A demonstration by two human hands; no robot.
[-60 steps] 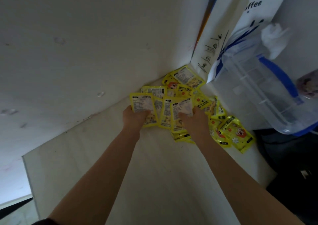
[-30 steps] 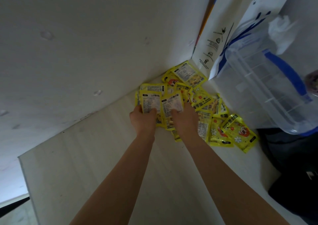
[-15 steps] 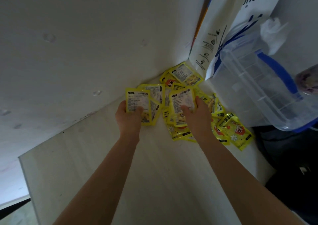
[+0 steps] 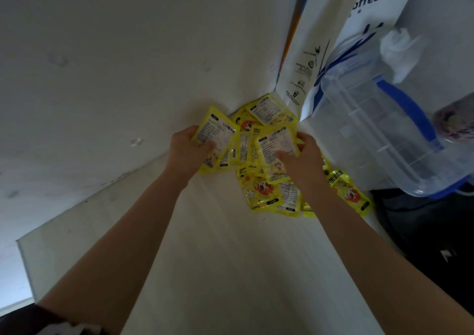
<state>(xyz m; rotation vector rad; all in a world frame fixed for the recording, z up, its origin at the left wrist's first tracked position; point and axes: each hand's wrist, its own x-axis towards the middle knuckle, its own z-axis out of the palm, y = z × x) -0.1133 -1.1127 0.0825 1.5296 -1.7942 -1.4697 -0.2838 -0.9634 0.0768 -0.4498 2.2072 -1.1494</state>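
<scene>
Here, a yellow packet (image 4: 216, 140) is pinched in the left hand (image 4: 186, 152), thumb on its printed back, and a second yellow packet (image 4: 275, 149) is gripped the same way in the right hand (image 4: 301, 160). Both are held just above a pile of yellow packets (image 4: 264, 193) heaped on the pale tabletop (image 4: 230, 270) in the corner by the wall (image 4: 128, 52). A clear plastic bin (image 4: 379, 134) with blue trim is seen just beside the pile, with a white paper bag (image 4: 320, 40) behind.

White paper bag (image 4: 331, 27): blue print "offee".
</scene>
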